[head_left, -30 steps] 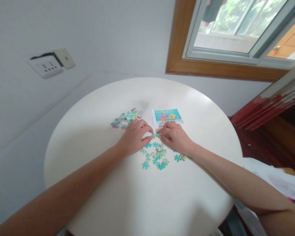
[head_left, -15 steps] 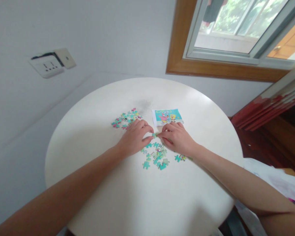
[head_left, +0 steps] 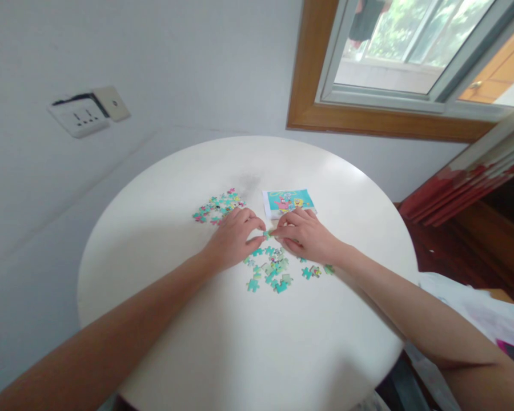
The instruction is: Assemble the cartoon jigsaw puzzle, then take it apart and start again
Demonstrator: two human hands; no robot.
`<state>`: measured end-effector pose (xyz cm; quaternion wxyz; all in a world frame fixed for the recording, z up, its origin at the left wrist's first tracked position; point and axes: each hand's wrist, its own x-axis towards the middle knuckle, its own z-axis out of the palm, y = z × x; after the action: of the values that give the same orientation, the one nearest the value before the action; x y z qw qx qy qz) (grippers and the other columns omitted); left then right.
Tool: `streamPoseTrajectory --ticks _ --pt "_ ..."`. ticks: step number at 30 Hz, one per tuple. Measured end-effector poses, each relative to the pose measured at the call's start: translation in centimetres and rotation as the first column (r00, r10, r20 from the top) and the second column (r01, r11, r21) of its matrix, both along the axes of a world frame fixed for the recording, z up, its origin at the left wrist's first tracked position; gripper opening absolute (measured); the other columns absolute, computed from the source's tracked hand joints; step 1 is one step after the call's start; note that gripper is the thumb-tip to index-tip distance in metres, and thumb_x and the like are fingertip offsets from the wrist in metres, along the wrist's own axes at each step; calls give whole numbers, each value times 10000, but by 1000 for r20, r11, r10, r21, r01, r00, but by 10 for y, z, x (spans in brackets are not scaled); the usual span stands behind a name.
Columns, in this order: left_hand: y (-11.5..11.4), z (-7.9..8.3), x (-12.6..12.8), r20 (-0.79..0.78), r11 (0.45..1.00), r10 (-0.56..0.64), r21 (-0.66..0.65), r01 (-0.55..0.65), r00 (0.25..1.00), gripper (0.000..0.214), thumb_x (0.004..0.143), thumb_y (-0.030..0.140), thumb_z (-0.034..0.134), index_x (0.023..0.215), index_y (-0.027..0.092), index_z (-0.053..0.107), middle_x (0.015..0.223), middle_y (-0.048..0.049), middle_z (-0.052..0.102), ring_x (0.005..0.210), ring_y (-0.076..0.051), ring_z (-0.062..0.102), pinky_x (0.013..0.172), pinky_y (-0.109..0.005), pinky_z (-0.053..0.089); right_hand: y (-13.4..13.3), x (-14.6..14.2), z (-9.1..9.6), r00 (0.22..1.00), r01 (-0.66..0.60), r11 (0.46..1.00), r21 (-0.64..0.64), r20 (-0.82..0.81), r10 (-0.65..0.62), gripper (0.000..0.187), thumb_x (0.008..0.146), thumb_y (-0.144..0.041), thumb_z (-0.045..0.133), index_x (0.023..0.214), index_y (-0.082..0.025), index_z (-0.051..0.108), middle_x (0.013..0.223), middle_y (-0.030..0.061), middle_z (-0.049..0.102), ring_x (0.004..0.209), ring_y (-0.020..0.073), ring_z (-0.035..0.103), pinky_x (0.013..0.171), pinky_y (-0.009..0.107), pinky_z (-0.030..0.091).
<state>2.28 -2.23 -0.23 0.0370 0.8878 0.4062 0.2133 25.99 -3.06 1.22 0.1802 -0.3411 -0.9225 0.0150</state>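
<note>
Both hands meet at the middle of a round white table (head_left: pixel 240 354). My left hand (head_left: pixel 233 237) and my right hand (head_left: pixel 306 234) each pinch a small teal puzzle piece (head_left: pixel 268 233), and the two pieces touch between the fingertips. Just below the hands lies a loose scatter of teal puzzle pieces (head_left: pixel 272 274). A second group of pieces (head_left: pixel 216 206), teal with pink and yellow, lies beyond my left hand. A small cartoon picture card (head_left: pixel 288 202) lies flat just past my right hand.
A grey wall runs close behind the table, with a white socket plate (head_left: pixel 83 111) on it. A wood-framed window (head_left: pixel 389 74) is at the upper right. Red and dark wooden furniture (head_left: pixel 475 194) stands to the right of the table.
The hands stay pressed together on the pieces between them. The view has shifted slightly, and my right hand's fingers have edged a little to the left.
</note>
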Motion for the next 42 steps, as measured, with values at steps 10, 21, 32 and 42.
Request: streamPoseTrajectory --ticks 10,21,32,42 --pt "4 -3 -1 10 1000 -3 13 3 1000 157 874 311 595 977 209 656 1005 -65 567 995 -243 504 924 -398 397 17 33 8 948 107 989 -98 -290 -131 264 849 -101 494 989 -204 693 983 80 678 946 224 597 877 388 442" --pt "5 -3 1 7 1000 15 12 -15 1000 168 875 300 592 995 200 655 1006 -75 570 1012 -251 502 939 -404 396 15 44 11 970 -65 982 -180 -242 21 285 822 -91 503 1006 -183 701 940 77 713 910 200 622 867 379 474" --pt "6 5 -7 51 998 -42 41 40 998 174 905 258 538 1038 196 633 1021 -75 570 1027 -244 505 966 -401 388 4 33 13 968 -127 972 -200 -237 78 254 848 -122 528 1010 -186 713 886 68 698 865 187 619 839 358 490" --pt "1 29 -25 42 921 -342 -185 344 939 126 897 206 544 956 220 655 955 -46 640 951 -194 573 903 -323 405 -2 28 12 962 -206 951 -232 -225 154 262 844 -134 545 1030 -196 719 853 63 681 827 175 606 791 337 492"
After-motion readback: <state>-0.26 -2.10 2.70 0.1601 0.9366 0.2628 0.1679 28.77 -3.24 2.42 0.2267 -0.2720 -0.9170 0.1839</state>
